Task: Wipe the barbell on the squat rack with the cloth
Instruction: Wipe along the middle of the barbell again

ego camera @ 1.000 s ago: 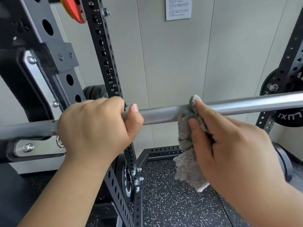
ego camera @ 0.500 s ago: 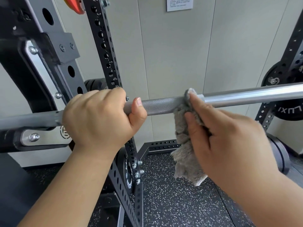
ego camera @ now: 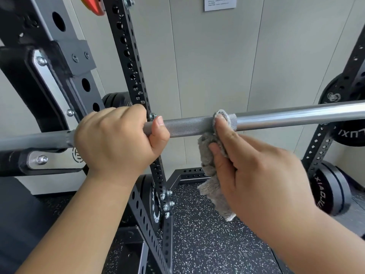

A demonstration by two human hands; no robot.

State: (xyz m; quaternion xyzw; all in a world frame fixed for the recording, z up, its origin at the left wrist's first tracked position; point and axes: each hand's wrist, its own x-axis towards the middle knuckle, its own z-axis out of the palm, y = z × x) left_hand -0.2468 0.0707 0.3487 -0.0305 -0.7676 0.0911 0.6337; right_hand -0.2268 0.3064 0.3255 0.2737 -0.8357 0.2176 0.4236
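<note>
Slid slightly left, right hand (ego camera: 256, 171) pinches fluffy grey cloth (ego camera: 208, 180) vs long steel barbell (ego camera: 187, 126); left hand (ego camera: 112, 139) clenched round it, so wrap cloth fully, firm strokes w/ steady pressure.

The barbell (ego camera: 187, 127) runs off both side edges; the wall notice (ego camera: 220, 3) (cut by the top edge) bears unreadably small print.

Grey fluffy cloth (ego camera: 212, 175) draped over knurled steel barbell (ego camera: 187, 127) resting horizontal on rack.
</note>
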